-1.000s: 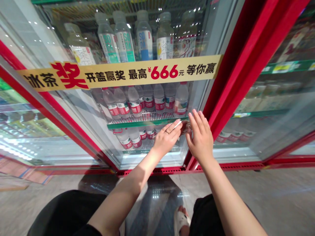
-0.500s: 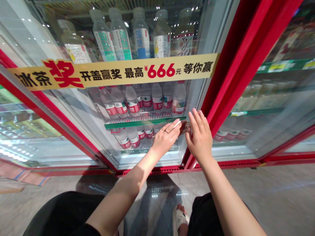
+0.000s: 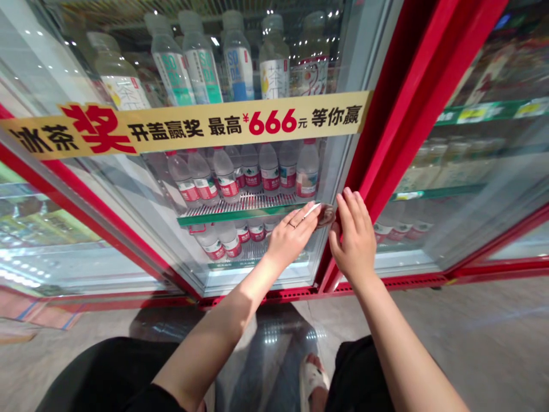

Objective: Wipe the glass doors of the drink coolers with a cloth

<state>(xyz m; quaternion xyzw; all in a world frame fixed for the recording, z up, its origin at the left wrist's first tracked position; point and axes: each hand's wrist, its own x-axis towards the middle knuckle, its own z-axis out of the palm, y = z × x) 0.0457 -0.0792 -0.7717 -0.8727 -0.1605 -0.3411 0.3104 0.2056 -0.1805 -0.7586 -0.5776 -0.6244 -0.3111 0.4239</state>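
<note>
My left hand (image 3: pixel 291 234) lies flat on the glass door (image 3: pixel 141 189) of a drinks fridge, fingers stretched out, a ring on one finger. A slim white strip (image 3: pixel 310 209) shows at its fingertips; I cannot tell whether it is held. My right hand (image 3: pixel 355 240) rests with straight fingers on the door's right edge, beside the red frame (image 3: pixel 398 109). Between the two hands sits a small brownish thing (image 3: pixel 326 215) on the glass.
A yellow banner (image 3: pixel 189 126) with red and black print runs across the door. Behind the glass stand water bottles (image 3: pixel 268 171) on a green-edged shelf (image 3: pixel 235 212) and taller bottles (image 3: pixel 235 63) above. Another glass door (image 3: pixel 472 171) is at the right. My knees and a sandalled foot (image 3: pixel 313 377) are on the grey floor.
My right hand has slid a little to the right and up onto the door's edge. The left hand has stayed flat on the glass.
</note>
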